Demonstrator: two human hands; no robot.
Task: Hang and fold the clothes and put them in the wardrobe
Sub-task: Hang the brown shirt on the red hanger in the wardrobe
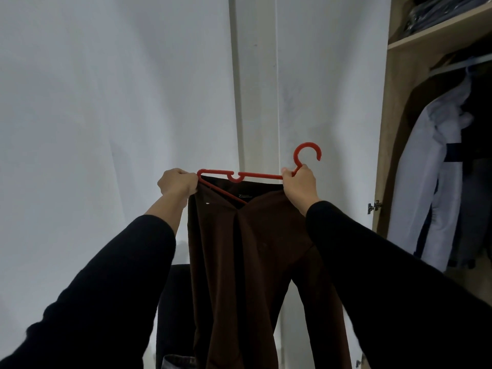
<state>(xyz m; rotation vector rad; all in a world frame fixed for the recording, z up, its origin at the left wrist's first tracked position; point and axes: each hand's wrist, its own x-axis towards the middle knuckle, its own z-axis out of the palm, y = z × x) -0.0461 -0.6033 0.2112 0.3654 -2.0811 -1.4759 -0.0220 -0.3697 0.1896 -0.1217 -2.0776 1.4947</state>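
Head view. A dark brown garment (255,262) hangs from a red plastic hanger (241,177) at the centre of the frame, held up in front of white closed wardrobe doors (106,102). The hanger is tilted: its hook (307,151) curves open toward the right at centre right, one arm runs almost level across to the left, with a small notch midway, and its other bar slants down into the neckline. The cloth is plain, matte and deep brown, nearly black in shadow; a V-shaped neck opening shows a dark inner label with pale lettering too small to read, and a small pale spot sits near the upper left of the fabric. The garment falls in long vertical folds to the lower edge of the frame, where its end is cut off.

The left hand (177,183) grips the left tip of the hanger together with the garment's shoulder edge, fingers curled. The right hand (299,186) is clenched round the hanger at the base of the hook. Both forearms wear black sleeves (111,275).

At the right edge, an open wardrobe compartment (391,129) shows a pale jacket (436,166) hanging below a shelf (436,30) of folded dark clothes.
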